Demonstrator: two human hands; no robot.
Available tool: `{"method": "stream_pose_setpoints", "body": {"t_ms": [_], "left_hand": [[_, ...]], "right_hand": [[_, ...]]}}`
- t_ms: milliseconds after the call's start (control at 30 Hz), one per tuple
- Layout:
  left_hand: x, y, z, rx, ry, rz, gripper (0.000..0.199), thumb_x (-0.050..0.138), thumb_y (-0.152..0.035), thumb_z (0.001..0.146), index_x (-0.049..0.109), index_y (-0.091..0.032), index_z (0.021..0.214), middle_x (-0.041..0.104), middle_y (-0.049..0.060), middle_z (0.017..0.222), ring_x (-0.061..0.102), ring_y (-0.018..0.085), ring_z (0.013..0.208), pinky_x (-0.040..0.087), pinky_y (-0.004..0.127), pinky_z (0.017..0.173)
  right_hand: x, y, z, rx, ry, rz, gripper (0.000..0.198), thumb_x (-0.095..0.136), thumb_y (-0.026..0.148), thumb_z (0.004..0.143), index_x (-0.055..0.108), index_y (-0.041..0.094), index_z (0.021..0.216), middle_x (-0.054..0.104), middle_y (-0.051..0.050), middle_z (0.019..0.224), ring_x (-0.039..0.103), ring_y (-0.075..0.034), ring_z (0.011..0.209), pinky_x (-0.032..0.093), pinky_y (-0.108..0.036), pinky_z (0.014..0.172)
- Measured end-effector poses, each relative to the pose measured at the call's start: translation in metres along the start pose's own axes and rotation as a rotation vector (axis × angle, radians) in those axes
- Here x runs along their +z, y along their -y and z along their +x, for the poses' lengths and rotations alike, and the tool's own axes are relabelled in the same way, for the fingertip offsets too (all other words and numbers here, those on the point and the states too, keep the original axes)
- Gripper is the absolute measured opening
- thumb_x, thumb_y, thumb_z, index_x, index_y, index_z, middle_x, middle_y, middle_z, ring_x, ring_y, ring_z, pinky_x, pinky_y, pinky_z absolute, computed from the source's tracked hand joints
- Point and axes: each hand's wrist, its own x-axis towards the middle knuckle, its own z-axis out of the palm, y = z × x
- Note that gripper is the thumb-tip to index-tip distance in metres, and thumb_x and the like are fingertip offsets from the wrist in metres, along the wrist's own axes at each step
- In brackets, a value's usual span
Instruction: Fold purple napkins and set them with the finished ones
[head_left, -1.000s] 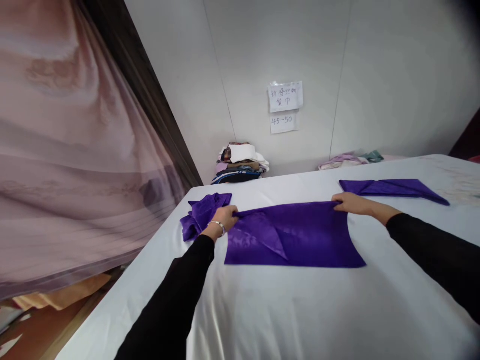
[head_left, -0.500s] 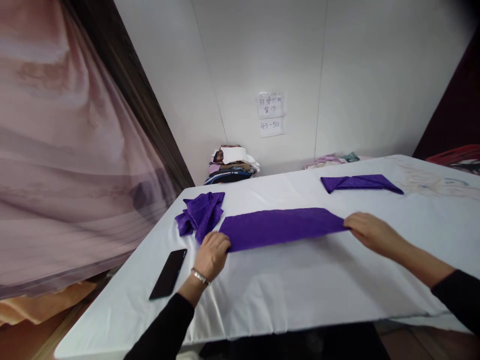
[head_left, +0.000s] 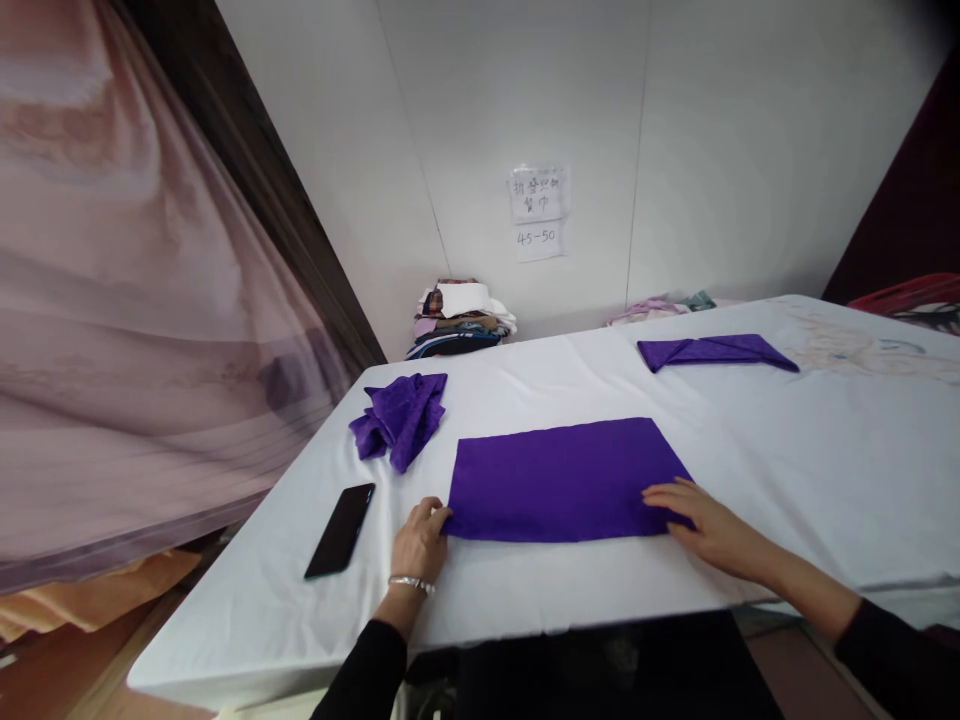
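The purple cloth [head_left: 555,475] hides its own underside, and the right hand [head_left: 701,525] covers its near right corner; whether those fingers pinch or only press cannot be told. The left hand [head_left: 420,545] hides how its fingertips meet the near left corner. The bottom edge cuts the left sleeve [head_left: 364,675], and the right sleeve [head_left: 900,655] also runs out of view. The curtain [head_left: 150,300] and table [head_left: 862,480] are cropped too. Behind the table, the bottom of the clothes pile [head_left: 461,325] is hidden; the red object [head_left: 904,292] is unclear.
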Motion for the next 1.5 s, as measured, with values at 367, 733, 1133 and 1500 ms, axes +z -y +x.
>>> {"method": "stream_pose_setpoints", "body": {"t_ms": [367,733,1133,1500], "left_hand": [[-0.013,-0.157,0.081,0.382,-0.117,-0.468,0.032,0.039,-0.007,0.078,0.059,-0.024,0.095,0.057,0.002,0.118,0.052,0.014,0.108,0.045,0.029,0.093],[0.064,-0.268,0.063,0.752,0.183,-0.616,0.031,0.049,-0.015,0.078,0.056,-0.022,0.107,0.054,0.004,0.124,0.051,0.017,0.112,0.045,0.033,0.093],[0.072,-0.185,0.036,0.332,0.046,-0.447,0.036,0.043,-0.033,0.086,0.051,-0.02,0.119,0.048,0.008,0.131,0.037,0.022,0.126,0.033,0.047,0.104],[0.073,-0.201,0.039,0.346,0.354,-0.255,0.049,0.039,-0.044,0.086,0.045,-0.02,0.128,0.033,0.007,0.142,0.02,0.025,0.134,0.016,0.051,0.109]], "right_hand": [[0.041,0.048,0.049,0.244,-0.076,1.258,0.04,0.04,0.047,0.087,0.05,0.023,0.118,0.058,-0.009,0.12,0.053,-0.023,0.111,0.043,-0.045,0.093],[0.018,-0.012,0.019,0.583,-0.22,1.424,0.033,0.049,0.045,0.081,0.059,0.021,0.102,0.069,-0.006,0.091,0.065,-0.022,0.081,0.051,-0.033,0.068],[-0.005,-0.022,0.025,0.511,-0.175,1.46,0.043,0.059,0.018,0.071,0.056,0.021,0.114,0.07,-0.004,0.091,0.065,-0.017,0.069,0.05,-0.028,0.064],[-0.01,-0.047,0.009,0.572,-0.076,1.433,0.051,0.059,0.016,0.07,0.051,0.02,0.12,0.068,-0.008,0.1,0.066,-0.022,0.082,0.051,-0.037,0.078]]}}
